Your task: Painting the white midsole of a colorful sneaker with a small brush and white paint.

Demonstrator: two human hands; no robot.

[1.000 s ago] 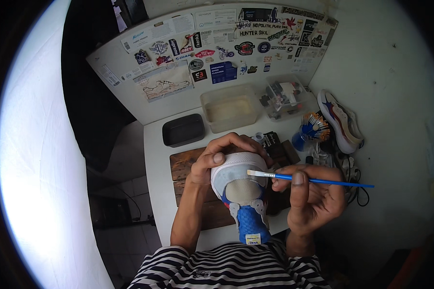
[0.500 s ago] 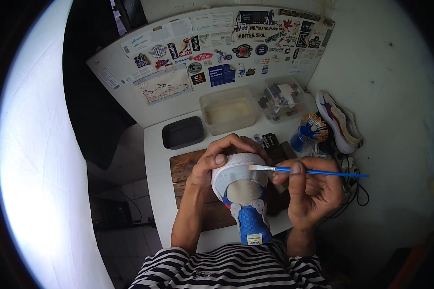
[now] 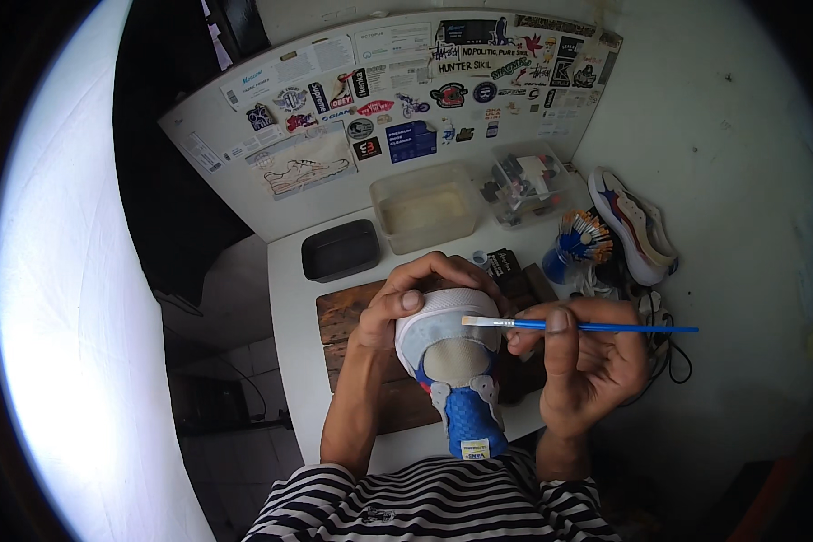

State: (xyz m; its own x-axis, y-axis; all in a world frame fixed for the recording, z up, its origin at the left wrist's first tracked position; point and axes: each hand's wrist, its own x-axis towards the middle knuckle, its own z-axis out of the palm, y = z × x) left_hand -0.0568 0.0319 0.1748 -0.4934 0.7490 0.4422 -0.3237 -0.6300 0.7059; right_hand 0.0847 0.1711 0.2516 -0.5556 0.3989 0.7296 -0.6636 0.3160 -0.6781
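My left hand grips a sneaker around its toe end, thumb on the near side of the white sole edge. The shoe has a pale grey-blue toe panel, a beige mesh patch and a blue tongue that points toward me. Between the thumb and fingers of my right hand is a slim paintbrush with a blue handle and a silver ferrule. Its pale bristles lie at the toe panel and seem to touch it. The fingers behind the toe are partly hidden.
Under the shoe lies a dark wooden board on the white table. Behind are a black tray, a translucent tub, a clear box of bottles and a blue cup of brushes. Another sneaker leans at the right wall.
The brush tip has shifted slightly left and down across the toe panel as my right hand moved a little. My left hand keeps its hold on the shoe.
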